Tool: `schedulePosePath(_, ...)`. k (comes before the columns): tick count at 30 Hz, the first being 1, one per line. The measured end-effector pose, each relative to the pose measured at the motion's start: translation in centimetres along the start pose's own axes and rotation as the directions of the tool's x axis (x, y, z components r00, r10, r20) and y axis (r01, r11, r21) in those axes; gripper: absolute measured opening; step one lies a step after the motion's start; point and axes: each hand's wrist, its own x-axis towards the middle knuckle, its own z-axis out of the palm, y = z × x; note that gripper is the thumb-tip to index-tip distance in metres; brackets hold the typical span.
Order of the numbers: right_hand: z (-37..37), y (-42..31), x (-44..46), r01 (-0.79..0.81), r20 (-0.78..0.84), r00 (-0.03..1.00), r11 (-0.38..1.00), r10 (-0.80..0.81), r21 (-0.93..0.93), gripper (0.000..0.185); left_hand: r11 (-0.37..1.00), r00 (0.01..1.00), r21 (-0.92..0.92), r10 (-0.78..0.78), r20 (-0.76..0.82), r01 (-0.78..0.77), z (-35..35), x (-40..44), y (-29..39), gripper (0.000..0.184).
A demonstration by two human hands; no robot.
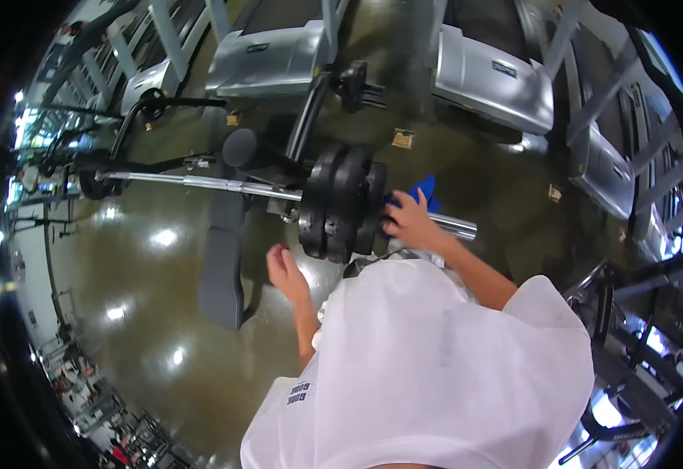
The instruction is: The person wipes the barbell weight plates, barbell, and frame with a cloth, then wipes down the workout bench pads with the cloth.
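- Close to the body, beyond the white shirt point(435, 352), the left hand point(284, 270) hangs near the plates, fingers loosely bent, holding nothing visible.
- Right hand point(413, 223) is at the outer face of the black weight plates point(312, 211), beside a blue item point(426, 187); whether the fingers grip it cannot be told.
- Plates sit stacked on the near end of the bar point(457, 227), its tip protruding. Handling well calls for keeping the work in line with the bar, the stack flush, fingertips out of gaps.
- Black padded post point(248, 152) stands just inboard, limiting left-hand access.
- Grey bench point(220, 273) lies left, below the bar.
- Treadmills point(267, 59) stand beyond, clear of the hands.
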Motion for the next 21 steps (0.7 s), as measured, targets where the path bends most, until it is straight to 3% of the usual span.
schedulePosePath(1, -0.7, -1.5, -0.1, 0.048, 0.012, 0.999, 0.991, -0.047, -0.128, 0.026, 0.994, 0.995, 0.016, 0.104, 0.012, -0.104, -0.3, 1.4, 2.1, 0.024)
schedulePosePath(2, -0.5, -1.4, -0.7, 0.032, 0.01, 0.999, 0.99, -0.031, -0.139, 0.026, 0.968, 0.971, 0.082, 0.233, 0.056, -0.237, -0.5, 2.9, 4.5, 0.021)
schedulePosePath(4, 0.3, -0.3, -0.8, 0.078, -0.042, 0.996, 0.993, -0.074, 0.092, 0.031, 0.906, 0.907, 0.108, 0.391, 0.154, -0.409, -0.2, 5.3, 8.2, 0.02)
schedulePosePath(5, 0.2, 0.3, -1.0, 0.117, -0.062, 0.992, 0.989, -0.112, 0.09, 0.045, 0.906, 0.905, 0.093, 0.395, 0.161, -0.412, 0.2, 6.0, 9.7, 0.02)
schedulePosePath(6, -0.3, -0.6, -1.1, 0.109, -0.066, 0.992, 0.991, -0.103, 0.079, 0.045, 0.869, 0.854, 0.088, 0.453, 0.255, -0.488, 0.6, 6.7, 11.1, 0.021)
schedulePosePath(8, -1.3, -3.5, -0.9, -0.248, -0.361, 0.913, 0.962, 0.191, -0.119, 0.055, 0.822, 0.783, 0.063, 0.513, 0.351, -0.567, 1.9, 7.6, 13.1, 0.023)
schedulePosePath(9, -0.2, -3.5, -0.6, -0.343, -0.426, 0.883, 0.893, 0.199, -0.292, 0.056, 0.774, 0.7, -0.011, 0.579, 0.418, -0.633, 3.2, 7.6, 14.1, 0.028)
schedulePosePath(10, 0.4, -3.3, -0.1, -0.355, -0.438, 0.876, 0.888, 0.205, -0.294, 0.056, 0.719, 0.604, -0.089, 0.638, 0.477, -0.689, 4.5, 7.4, 14.8, 0.033)
schedulePosePath(11, 0.8, -2.8, 0.6, -0.397, -0.223, 0.913, 0.868, 0.342, -0.299, 0.05, 0.692, 0.557, -0.091, 0.645, 0.523, -0.716, 5.6, 6.9, 14.8, 0.037)
schedulePosePath(12, 1.2, -2.3, 1.2, -0.439, 0.002, 0.887, 0.844, 0.462, -0.31, 0.044, 0.663, 0.505, -0.098, 0.65, 0.568, -0.743, 6.9, 6.4, 14.4, 0.042)
schedulePosePath(13, 2.3, -1.8, 1.6, -0.46, -0.013, 0.877, 0.832, 0.48, -0.309, 0.044, 0.568, 0.434, -0.031, 0.661, 0.613, -0.822, 8.2, 6.1, 13.8, 0.049)
schedulePosePath(14, 3.4, -1.4, 2.1, -0.347, -0.052, 0.935, 0.877, 0.351, -0.333, 0.039, 0.559, 0.41, -0.056, 0.669, 0.62, -0.827, 8.8, 5.8, 13.6, 0.049)
schedulePosePath(15, 4.1, -0.9, 2.2, -0.232, -0.087, 0.973, 0.902, 0.215, -0.365, 0.034, 0.493, 0.408, 0.036, 0.674, 0.617, -0.869, 9.3, 5.5, 13.5, 0.052)
schedulePosePath(16, 3.8, -1.2, 1.8, -0.262, -0.102, 0.965, 0.892, 0.242, -0.369, 0.034, 0.422, 0.406, 0.127, 0.678, 0.613, -0.897, 9.8, 5.2, 13.6, 0.055)
schedulePosePath(18, 2.7, -1.4, 0.9, -0.15, -0.111, 0.988, 0.858, 0.109, -0.491, 0.026, 0.46, 0.431, 0.132, 0.642, 0.634, -0.878, 9.9, 5.9, 13.6, 0.055)
schedulePosePath(19, 2.2, -1.1, 0.0, -0.158, -0.206, 0.977, 0.841, 0.057, -0.517, 0.03, 0.443, 0.418, 0.135, 0.64, 0.645, -0.886, 9.9, 6.1, 13.4, 0.054)
schedulePosePath(21, -0.2, 0.0, -3.2, -0.223, -0.235, 0.965, 0.846, 0.121, -0.483, 0.033, 0.431, 0.411, 0.141, 0.635, 0.654, -0.891, 10.1, 6.2, 13.2, 0.054)
